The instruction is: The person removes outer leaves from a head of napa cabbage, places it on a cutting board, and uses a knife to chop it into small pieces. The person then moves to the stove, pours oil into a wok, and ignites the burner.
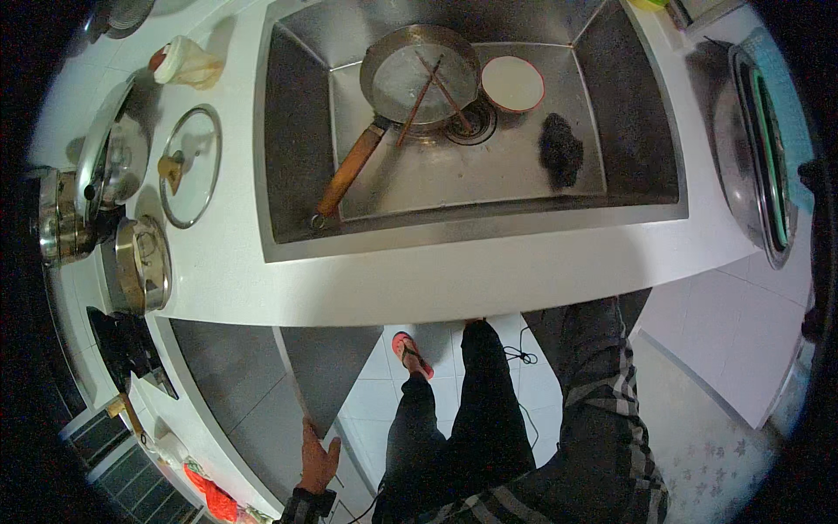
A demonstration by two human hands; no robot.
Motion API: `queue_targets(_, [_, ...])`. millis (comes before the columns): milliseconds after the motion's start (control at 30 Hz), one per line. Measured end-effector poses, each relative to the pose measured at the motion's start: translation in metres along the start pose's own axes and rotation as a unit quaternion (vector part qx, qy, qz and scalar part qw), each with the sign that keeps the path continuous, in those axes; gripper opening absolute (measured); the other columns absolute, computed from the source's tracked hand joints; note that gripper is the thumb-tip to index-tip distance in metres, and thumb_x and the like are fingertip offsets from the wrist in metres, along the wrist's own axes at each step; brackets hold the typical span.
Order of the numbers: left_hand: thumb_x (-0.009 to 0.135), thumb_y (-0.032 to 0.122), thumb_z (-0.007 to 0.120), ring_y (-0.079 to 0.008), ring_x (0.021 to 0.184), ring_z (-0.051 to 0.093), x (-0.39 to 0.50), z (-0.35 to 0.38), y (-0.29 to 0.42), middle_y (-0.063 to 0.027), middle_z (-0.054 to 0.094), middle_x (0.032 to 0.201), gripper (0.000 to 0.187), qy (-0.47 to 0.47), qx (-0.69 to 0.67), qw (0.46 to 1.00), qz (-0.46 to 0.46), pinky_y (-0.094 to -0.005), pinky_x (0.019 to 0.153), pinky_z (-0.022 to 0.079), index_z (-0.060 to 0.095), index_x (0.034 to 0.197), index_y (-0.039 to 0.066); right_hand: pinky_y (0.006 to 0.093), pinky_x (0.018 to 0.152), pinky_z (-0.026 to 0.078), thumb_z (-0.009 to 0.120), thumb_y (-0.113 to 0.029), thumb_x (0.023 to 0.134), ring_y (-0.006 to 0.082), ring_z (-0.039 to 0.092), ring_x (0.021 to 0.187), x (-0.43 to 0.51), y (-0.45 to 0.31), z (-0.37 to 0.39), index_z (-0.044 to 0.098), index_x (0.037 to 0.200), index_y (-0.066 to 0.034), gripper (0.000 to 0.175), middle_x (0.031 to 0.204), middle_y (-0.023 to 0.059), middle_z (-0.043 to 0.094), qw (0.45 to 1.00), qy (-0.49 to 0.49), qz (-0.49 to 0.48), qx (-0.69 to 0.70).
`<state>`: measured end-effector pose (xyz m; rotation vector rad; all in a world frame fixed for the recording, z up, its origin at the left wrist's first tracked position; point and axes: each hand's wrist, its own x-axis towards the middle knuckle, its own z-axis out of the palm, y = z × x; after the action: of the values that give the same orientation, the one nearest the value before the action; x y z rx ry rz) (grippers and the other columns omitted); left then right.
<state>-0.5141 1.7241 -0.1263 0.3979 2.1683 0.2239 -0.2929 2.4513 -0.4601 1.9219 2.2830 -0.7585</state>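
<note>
My left hand (317,462) is at the near corner of an open grey cabinet door (324,373) below the counter, the door's edge between thumb and fingers. My right hand is out of view; the dark sleeve (599,386) with plaid trim reaches towards the underside of the counter, at the right. In the steel sink (452,177) above, a wooden-handled pan (406,82) holds cloudy liquid, with two crossed chopsticks (419,108) resting over its rim. A white red-rimmed bowl (512,84) stands right of the pan, near a dark scouring pad (561,150).
On the left counter are a glass lid (191,167), a metal pot (147,265) and a plastic container (190,63). Stacked metal basins (753,157) lean at the right. A dark cable (522,355) lies on the tiled floor beside my feet, one in a red flip-flop (412,355).
</note>
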Motion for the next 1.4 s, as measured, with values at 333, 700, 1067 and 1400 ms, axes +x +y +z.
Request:
queue_targets(333, [0.094,0.013,0.070,-0.0485,0.148,0.038,-0.003,0.004,-0.014,-0.0367,0.032,0.161,0.099,-0.002,-0.007,1.000,0.012,-0.0477,0.121,0.034,0.004,0.163,-0.012,0.0458,0.091,0.039,0.072,-0.011,0.090,0.0364,0.047,0.105,0.045,0.009,0.003,0.047,0.112,-0.0011,0.035,0.113,0.0187,0.045,1.000,0.022,0.008,0.013])
queue_targets(700, [0.107,0.011,0.051,-0.0511,0.127,0.059,0.007,0.001,-0.011,-0.0385,0.055,0.142,0.058,0.016,0.020,0.987,0.161,-0.0503,0.104,0.050,0.031,0.157,-0.010,0.0449,0.104,0.042,0.073,-0.013,0.089,0.0386,0.051,0.124,-0.142,-0.014,-0.025,0.050,0.131,0.0016,0.050,0.134,0.0226,0.051,0.994,0.010,0.034,0.106])
queue_targets(1067, [0.101,0.018,0.067,-0.0365,0.101,0.074,0.032,0.038,0.011,-0.0249,0.072,0.109,0.034,-0.029,-0.153,0.972,0.178,-0.0456,0.082,0.059,0.059,0.122,-0.008,0.0539,0.120,0.034,0.076,-0.002,0.079,0.0453,0.047,0.137,-0.532,0.029,-0.132,0.052,0.140,0.0005,0.066,0.143,0.0243,0.053,0.955,0.253,-0.127,0.091])
queue_targets(1400, [0.101,0.032,0.071,-0.0259,0.079,0.072,0.061,0.086,0.092,-0.0151,0.073,0.094,0.037,-0.102,-0.194,0.959,0.182,-0.0430,0.072,0.058,0.065,0.104,-0.005,0.0332,0.060,0.058,0.066,-0.041,0.104,0.0185,0.074,0.077,-0.524,0.098,-0.086,0.069,0.110,0.0030,0.044,0.092,0.0093,0.071,0.888,-0.075,0.223,0.396])
